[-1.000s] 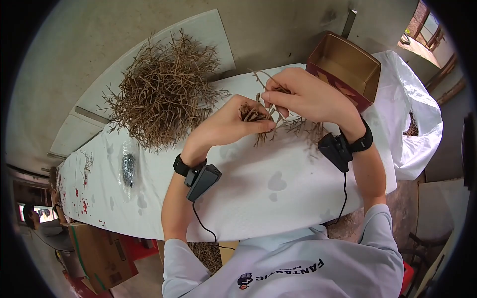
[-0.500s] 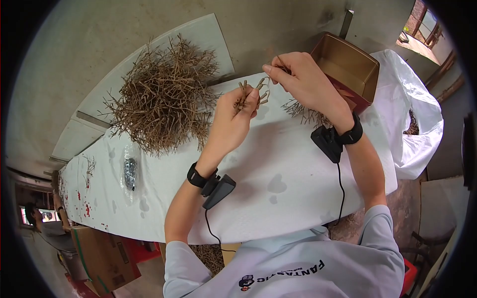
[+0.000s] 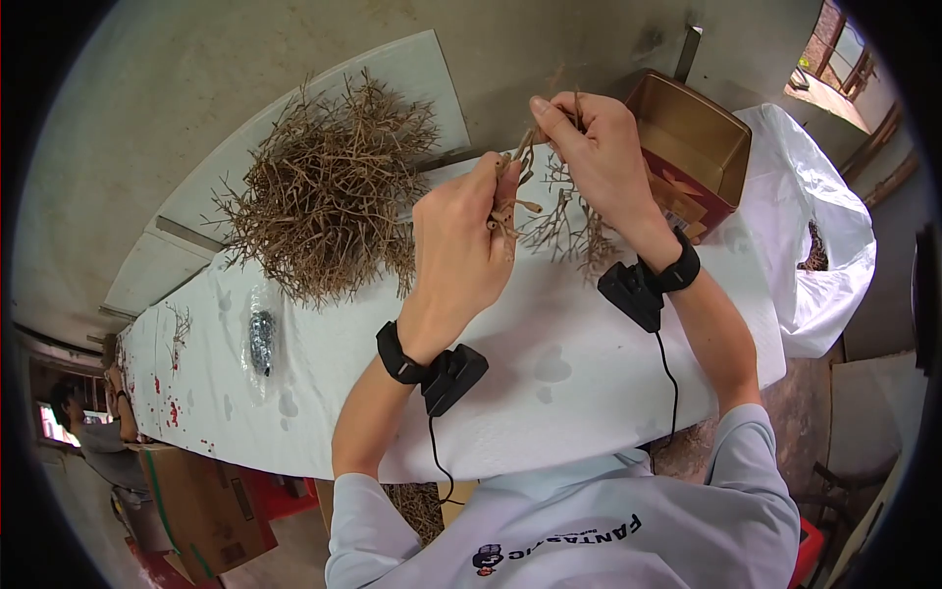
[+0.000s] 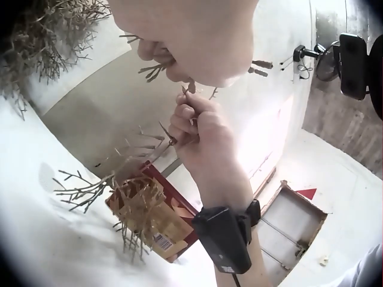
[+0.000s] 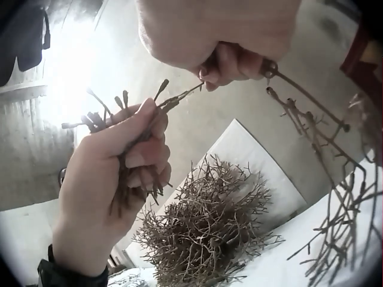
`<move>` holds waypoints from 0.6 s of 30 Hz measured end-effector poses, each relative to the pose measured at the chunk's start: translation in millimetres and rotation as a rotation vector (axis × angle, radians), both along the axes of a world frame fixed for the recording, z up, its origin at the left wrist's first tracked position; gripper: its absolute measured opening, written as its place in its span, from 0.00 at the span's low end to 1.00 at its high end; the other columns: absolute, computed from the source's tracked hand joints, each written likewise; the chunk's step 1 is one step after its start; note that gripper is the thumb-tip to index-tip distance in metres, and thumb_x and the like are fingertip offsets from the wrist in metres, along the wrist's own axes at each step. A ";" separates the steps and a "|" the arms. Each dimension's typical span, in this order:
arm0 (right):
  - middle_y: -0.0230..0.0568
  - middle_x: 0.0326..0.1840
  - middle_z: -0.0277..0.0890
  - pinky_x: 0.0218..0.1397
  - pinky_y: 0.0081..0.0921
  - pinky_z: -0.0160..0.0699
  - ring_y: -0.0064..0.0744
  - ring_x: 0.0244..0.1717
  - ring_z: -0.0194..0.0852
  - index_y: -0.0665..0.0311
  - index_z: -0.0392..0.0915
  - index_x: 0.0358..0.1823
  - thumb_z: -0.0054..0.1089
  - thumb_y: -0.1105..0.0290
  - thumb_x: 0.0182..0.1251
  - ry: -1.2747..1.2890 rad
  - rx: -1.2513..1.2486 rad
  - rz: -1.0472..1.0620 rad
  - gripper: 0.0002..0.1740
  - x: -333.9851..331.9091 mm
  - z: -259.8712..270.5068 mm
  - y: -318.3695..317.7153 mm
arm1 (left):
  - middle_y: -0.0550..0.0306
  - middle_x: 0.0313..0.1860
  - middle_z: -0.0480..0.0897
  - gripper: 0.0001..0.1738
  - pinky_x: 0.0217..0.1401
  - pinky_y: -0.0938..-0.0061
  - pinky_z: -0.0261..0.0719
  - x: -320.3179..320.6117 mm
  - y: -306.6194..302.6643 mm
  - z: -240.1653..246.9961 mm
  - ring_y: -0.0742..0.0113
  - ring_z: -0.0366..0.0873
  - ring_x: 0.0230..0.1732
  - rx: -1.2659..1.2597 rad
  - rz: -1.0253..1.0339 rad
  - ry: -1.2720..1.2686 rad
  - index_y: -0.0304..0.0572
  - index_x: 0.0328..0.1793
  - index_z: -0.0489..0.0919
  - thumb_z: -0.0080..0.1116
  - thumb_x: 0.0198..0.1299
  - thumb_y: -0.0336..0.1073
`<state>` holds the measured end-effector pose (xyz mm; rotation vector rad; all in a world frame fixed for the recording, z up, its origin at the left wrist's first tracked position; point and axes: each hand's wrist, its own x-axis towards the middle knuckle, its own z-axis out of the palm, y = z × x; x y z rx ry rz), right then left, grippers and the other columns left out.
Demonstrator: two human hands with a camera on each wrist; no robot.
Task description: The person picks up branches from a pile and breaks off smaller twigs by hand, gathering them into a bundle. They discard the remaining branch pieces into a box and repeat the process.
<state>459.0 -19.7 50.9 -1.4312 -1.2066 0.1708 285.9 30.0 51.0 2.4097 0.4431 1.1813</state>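
Note:
My left hand [image 3: 456, 245] grips a small bunch of dry brown twigs [image 5: 166, 106], with cut ends poking out past the thumb. Close above it, my right hand [image 3: 606, 167] pinches the thin tip of one twig that reaches over from that bunch. A branching sprig [image 5: 308, 128] also sticks out of the right hand's curled lower fingers, its forked ends spreading below the hand. At the back left of the table lies a big tangled pile of twigs [image 3: 329, 196].
A dark red box with a gold inside [image 3: 692, 128] stands at the back right. Beyond it is a white plastic bag [image 3: 834, 265]. On the white tablecloth [image 3: 549, 422] lies a clear-wrapped packet [image 3: 261, 344]. Another person [image 3: 98, 442] is at the far left, near a cardboard box [image 3: 201, 506].
Both hands have risen from the table toward the wall. They drew apart, then came close again, and the left hand has turned more upright with its bunch.

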 end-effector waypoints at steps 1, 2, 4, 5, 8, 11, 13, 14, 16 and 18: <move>0.23 0.16 0.61 0.24 0.21 0.53 0.12 0.20 0.55 0.69 0.76 0.24 0.61 0.59 0.75 -0.001 0.024 -0.020 0.23 -2.9 1.9 0.2 | 0.37 0.24 0.76 0.02 0.28 0.56 0.70 -0.2 0.1 0.1 0.34 0.71 0.25 0.000 0.003 -0.003 0.33 0.38 0.74 0.55 0.63 0.22; 0.22 0.16 0.62 0.24 0.21 0.53 0.12 0.20 0.55 0.69 0.77 0.24 0.61 0.60 0.76 -0.002 0.049 -0.043 0.23 -4.9 3.9 0.2 | 0.38 0.24 0.74 0.03 0.28 0.57 0.70 0.5 0.0 0.1 0.35 0.70 0.25 0.017 0.004 -0.034 0.33 0.37 0.73 0.55 0.64 0.22; 0.22 0.15 0.62 0.24 0.21 0.53 0.12 0.20 0.55 0.69 0.77 0.24 0.61 0.60 0.76 -0.005 0.072 -0.065 0.22 1.0 1.5 4.5 | 0.40 0.23 0.72 0.06 0.27 0.60 0.69 1.4 -1.8 -0.1 0.38 0.70 0.23 0.049 0.007 -0.094 0.33 0.35 0.72 0.54 0.66 0.23; 0.22 0.16 0.63 0.23 0.20 0.53 0.11 0.20 0.55 0.68 0.78 0.25 0.61 0.60 0.76 -0.053 0.158 -0.182 0.22 16.1 -5.1 13.1 | 0.40 0.23 0.72 0.06 0.27 0.60 0.69 -1.6 -5.9 1.2 0.38 0.70 0.23 0.049 0.010 -0.095 0.33 0.35 0.72 0.54 0.66 0.23; 0.22 0.17 0.65 0.23 0.17 0.52 0.11 0.19 0.56 0.66 0.78 0.27 0.61 0.59 0.77 0.083 0.203 -0.232 0.21 68.3 -3.1 1.6 | 0.52 0.19 0.70 0.12 0.25 0.67 0.65 -18.3 -28.9 13.7 0.55 0.68 0.20 0.071 -0.023 -0.332 0.34 0.32 0.70 0.56 0.70 0.27; 0.23 0.19 0.68 0.22 0.16 0.52 0.11 0.19 0.57 0.64 0.78 0.29 0.60 0.59 0.78 0.334 0.123 -0.042 0.19 56.4 25.6 -8.8 | 0.62 0.20 0.68 0.15 0.25 0.72 0.62 -3.1 -2.8 11.8 0.68 0.65 0.21 -0.422 -0.115 -0.408 0.37 0.30 0.70 0.60 0.71 0.29; 0.24 0.21 0.69 0.22 0.14 0.51 0.11 0.18 0.56 0.63 0.77 0.32 0.58 0.59 0.79 0.532 0.092 0.145 0.18 33.9 39.6 -11.5 | 0.67 0.20 0.68 0.16 0.24 0.75 0.61 3.0 22.4 8.9 0.74 0.64 0.21 -0.640 -0.185 -0.429 0.38 0.29 0.70 0.62 0.71 0.30; 0.24 0.21 0.69 0.22 0.14 0.51 0.11 0.18 0.56 0.63 0.77 0.32 0.58 0.59 0.79 0.538 0.093 0.143 0.18 34.4 36.8 -11.8 | 0.69 0.21 0.67 0.17 0.25 0.77 0.61 0.3 34.3 -0.2 0.76 0.63 0.23 -0.750 -0.224 -0.410 0.40 0.29 0.70 0.65 0.68 0.31; 0.25 0.21 0.66 0.23 0.16 0.50 0.13 0.19 0.52 0.63 0.74 0.33 0.53 0.59 0.81 0.724 0.051 0.386 0.18 38.1 29.2 -11.3 | 0.73 0.22 0.66 0.19 0.27 0.82 0.61 -3.8 46.6 -9.4 0.81 0.62 0.25 -0.971 -0.302 -0.373 0.42 0.29 0.70 0.72 0.64 0.33; 0.25 0.22 0.65 0.23 0.16 0.50 0.14 0.19 0.51 0.63 0.73 0.34 0.51 0.60 0.82 0.809 0.032 0.509 0.17 39.3 27.1 -10.3 | 0.73 0.22 0.66 0.20 0.27 0.82 0.60 -6.3 46.0 -10.3 0.81 0.62 0.25 -0.891 -0.251 -0.308 0.43 0.29 0.69 0.74 0.62 0.33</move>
